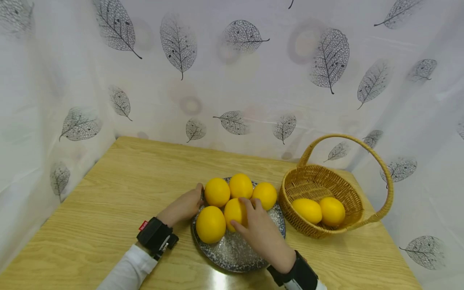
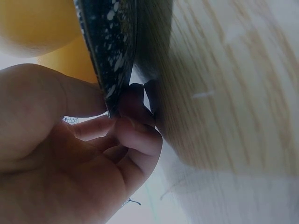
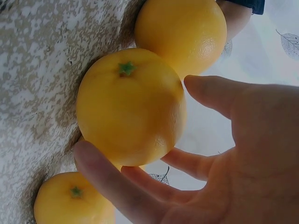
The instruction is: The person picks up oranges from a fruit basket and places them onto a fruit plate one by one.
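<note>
Several oranges sit on a dark speckled plate point(image 1: 239, 251), bunched toward its far and left side. My left hand point(image 1: 186, 205) grips the plate's left rim; in the left wrist view the thumb lies over the rim and the curled fingers are beneath it. My right hand point(image 1: 262, 231) reaches over the plate, fingers and thumb spread around the middle orange point(image 1: 233, 213). In the right wrist view this orange point(image 3: 131, 107) shows a green star-shaped stem mark and rests against another orange point(image 3: 182, 35). The fingertips curve round its sides, and the palm stays apart from it.
A wicker basket point(image 1: 290, 213) with a tall arched handle stands just right of the plate. Inside it lie a yellow oval fruit point(image 1: 307, 210) and an orange point(image 1: 332, 211). The wooden table point(image 1: 119, 189) backs onto a leaf-patterned curtain point(image 1: 152, 96).
</note>
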Action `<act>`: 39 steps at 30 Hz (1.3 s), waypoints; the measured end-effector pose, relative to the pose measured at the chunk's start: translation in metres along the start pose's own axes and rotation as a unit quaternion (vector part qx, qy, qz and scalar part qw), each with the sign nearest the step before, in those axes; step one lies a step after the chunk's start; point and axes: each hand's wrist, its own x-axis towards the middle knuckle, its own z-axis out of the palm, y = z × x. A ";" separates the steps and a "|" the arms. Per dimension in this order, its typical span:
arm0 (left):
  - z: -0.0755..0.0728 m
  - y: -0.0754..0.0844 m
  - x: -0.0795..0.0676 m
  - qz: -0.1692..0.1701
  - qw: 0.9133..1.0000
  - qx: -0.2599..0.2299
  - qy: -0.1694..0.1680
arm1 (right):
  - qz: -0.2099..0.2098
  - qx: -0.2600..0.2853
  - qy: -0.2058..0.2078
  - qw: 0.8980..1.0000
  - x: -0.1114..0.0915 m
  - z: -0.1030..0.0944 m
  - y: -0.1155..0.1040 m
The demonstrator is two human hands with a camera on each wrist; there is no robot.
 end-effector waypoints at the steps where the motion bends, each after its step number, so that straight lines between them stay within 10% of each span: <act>1: 0.000 0.000 0.000 0.000 1.000 -0.001 0.000 | -0.001 -0.001 -0.001 1.000 0.000 -0.001 0.000; 39: -0.002 0.002 -0.001 -0.004 1.000 0.003 -0.007 | -0.014 -0.032 -0.058 0.998 0.015 -0.024 -0.003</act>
